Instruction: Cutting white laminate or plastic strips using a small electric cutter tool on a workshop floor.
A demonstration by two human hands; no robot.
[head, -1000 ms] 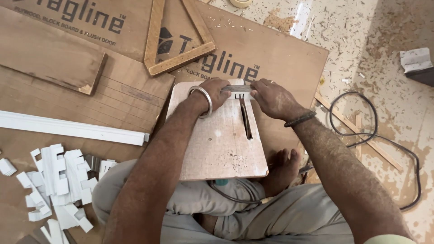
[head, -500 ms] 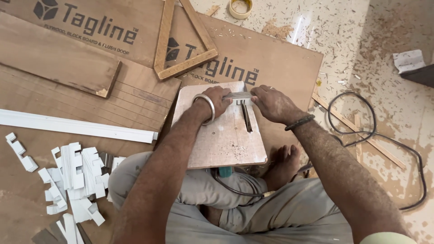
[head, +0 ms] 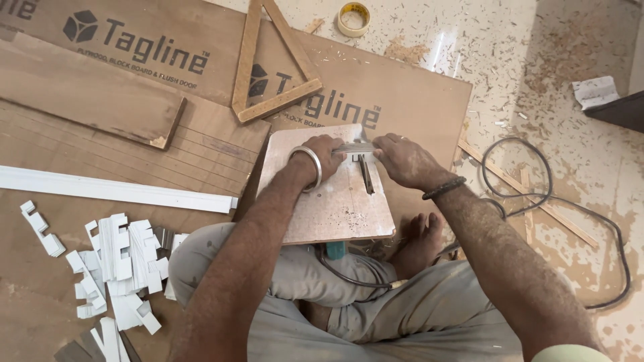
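A small pale wooden board (head: 329, 201) rests over my lap, with a dark slot (head: 366, 175) cut in it. My left hand (head: 322, 155), a metal bangle on its wrist, and my right hand (head: 402, 159), a dark band on its wrist, both grip a thin light strip (head: 354, 147). They hold it flat across the board's far end, just beyond the slot. A teal power tool (head: 335, 250) shows under the board's near edge.
Large plywood sheets (head: 402, 94) cover the floor ahead, with a wooden triangle frame (head: 268, 67) and a tape roll (head: 353, 19) beyond. A long white strip (head: 114, 190) and several white offcuts (head: 114, 261) lie left. A black cable (head: 537, 194) loops right over sawdust.
The view has tilted, so the board and hands sit lower in frame. Both hands stay on the strip at the board's far end.
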